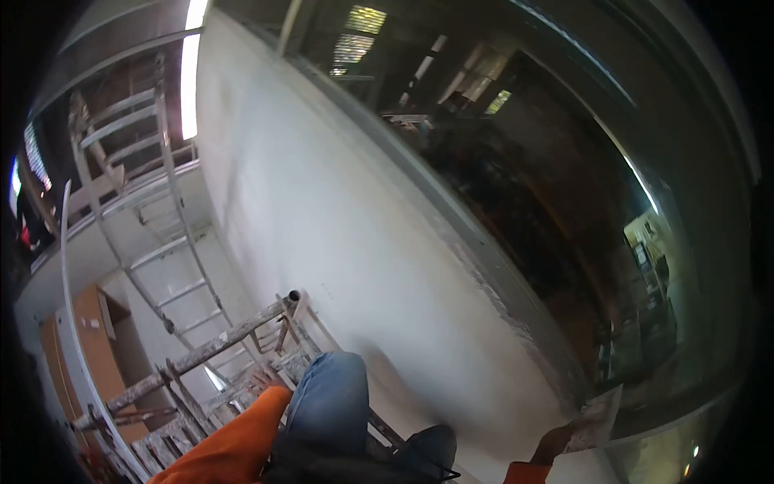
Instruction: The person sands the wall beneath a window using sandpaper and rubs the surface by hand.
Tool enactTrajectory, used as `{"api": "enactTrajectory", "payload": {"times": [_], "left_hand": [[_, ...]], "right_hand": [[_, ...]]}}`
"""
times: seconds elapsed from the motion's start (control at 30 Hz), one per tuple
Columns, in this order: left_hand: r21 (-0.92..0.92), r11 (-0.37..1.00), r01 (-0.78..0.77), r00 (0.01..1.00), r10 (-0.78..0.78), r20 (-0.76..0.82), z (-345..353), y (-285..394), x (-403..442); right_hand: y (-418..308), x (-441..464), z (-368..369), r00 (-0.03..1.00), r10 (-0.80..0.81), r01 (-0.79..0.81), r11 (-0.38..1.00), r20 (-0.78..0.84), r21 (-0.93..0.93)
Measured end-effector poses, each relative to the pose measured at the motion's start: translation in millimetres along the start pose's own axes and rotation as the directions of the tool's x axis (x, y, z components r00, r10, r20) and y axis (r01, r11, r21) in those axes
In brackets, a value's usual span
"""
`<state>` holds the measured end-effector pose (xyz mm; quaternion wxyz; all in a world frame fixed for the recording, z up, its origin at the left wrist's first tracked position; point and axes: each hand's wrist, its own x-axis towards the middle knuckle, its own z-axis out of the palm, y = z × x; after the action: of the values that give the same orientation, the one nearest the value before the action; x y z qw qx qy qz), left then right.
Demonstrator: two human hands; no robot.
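My left hand [264,379], below an orange sleeve, rests on the paint-spattered scaffold [214,347] beside my bent knee in blue jeans. Its fingers look spread, though the sleeve covers part of the hand. At the lower right, my right hand [560,440] is in shadow by the lower end of the window ledge. It holds a pale, flat, speckled piece [597,419] against the ledge and glass; its exact kind I cannot make out. Between my hands stretches a white plastered wall [347,218], topped by a grey ledge [451,218] with rough edges.
A metal ladder [173,194] leans at the left. Under the scaffold's open-ended tube stands a brown wooden cabinet [72,347]. Dark window glass [516,161] with reflections fills the upper right. A long pale pole [68,282] rises at far left.
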<state>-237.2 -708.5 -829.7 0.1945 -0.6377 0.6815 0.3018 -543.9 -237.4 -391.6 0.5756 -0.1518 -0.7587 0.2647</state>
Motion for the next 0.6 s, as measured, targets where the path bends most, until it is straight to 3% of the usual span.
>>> {"api": "enactTrajectory", "payload": {"times": [0.2, 0.33, 0.43, 0.53, 0.57, 0.6], "left_hand": [[0.079, 0.996, 0.051, 0.986, -0.063, 0.154, -64.3, 22.3, -52.1], [0.003, 0.993, 0.117, 0.986, -0.117, 0.119, -47.3, 19.2, -41.4], [-0.162, 0.979, 0.121, 0.991, -0.111, 0.068, -39.8, 17.3, -29.7], [-0.027, 0.992, 0.122, 0.99, -0.12, 0.068, -0.3, 2.0, -5.1], [0.206, 0.973, 0.103, 0.841, 0.026, -0.54, 38.8, -10.5, 13.1], [0.2, 0.971, 0.128, 0.833, 0.004, -0.553, 29.9, -12.0, 12.3]], "right_hand": [[14.8, -26.5, 5.7, 1.0, -0.017, 0.018, 0.997, -0.02, 0.074], [15.6, -39.2, 10.3, 0.999, -0.039, 0.041, 0.995, -0.028, 0.086], [12.6, -43.4, 14.1, 0.998, -0.049, 0.053, 0.995, -0.047, 0.086], [7.6, -49.7, 18.9, 0.997, -0.064, 0.069, 0.993, -0.053, 0.091], [6.3, -51.0, 21.5, 0.997, -0.059, 0.065, 0.992, -0.053, 0.105], [6.9, -53.9, 23.6, 0.998, -0.056, 0.06, 0.993, -0.042, 0.105]]}}
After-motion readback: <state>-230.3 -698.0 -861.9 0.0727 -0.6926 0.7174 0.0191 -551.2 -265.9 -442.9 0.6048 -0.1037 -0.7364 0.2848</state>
